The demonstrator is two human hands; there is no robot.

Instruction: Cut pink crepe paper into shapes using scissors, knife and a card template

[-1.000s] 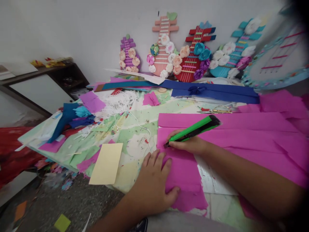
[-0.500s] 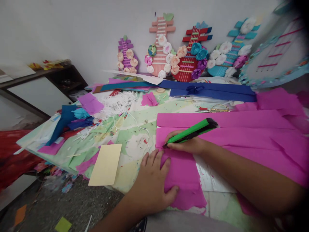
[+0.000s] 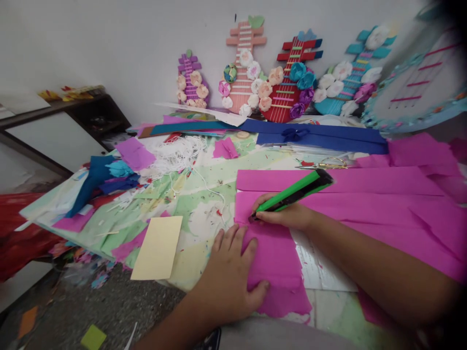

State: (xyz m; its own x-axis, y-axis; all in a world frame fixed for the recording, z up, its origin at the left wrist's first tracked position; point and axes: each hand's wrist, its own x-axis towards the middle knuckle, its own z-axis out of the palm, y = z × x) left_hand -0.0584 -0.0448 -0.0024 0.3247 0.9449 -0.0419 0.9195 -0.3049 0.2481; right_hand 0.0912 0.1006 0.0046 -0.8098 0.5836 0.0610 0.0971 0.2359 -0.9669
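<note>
A green and black utility knife (image 3: pixel 292 194) is gripped in my right hand (image 3: pixel 280 214), its tip down on the magenta crepe paper (image 3: pixel 277 257). My left hand (image 3: pixel 233 277) lies flat with fingers spread, pressing on the left edge of that paper. Folded magenta layers (image 3: pixel 365 206) stretch to the right beneath my right forearm. Part of a white sheet (image 3: pixel 314 262) shows under the paper. Left of my left hand is a cream card (image 3: pixel 158 248).
Scissors (image 3: pixel 330 164) lie behind the paper, near a folded blue strip (image 3: pixel 321 138). White string (image 3: pixel 182 155) and scraps cover the table's left side. Flower-decorated instrument shapes, one red (image 3: pixel 282 92), lean on the wall. A cabinet (image 3: pixel 54 141) stands at left.
The knife tip in my right hand has shifted slightly to the right along the magenta paper. My left hand stays in place. The camera view has moved a little.
</note>
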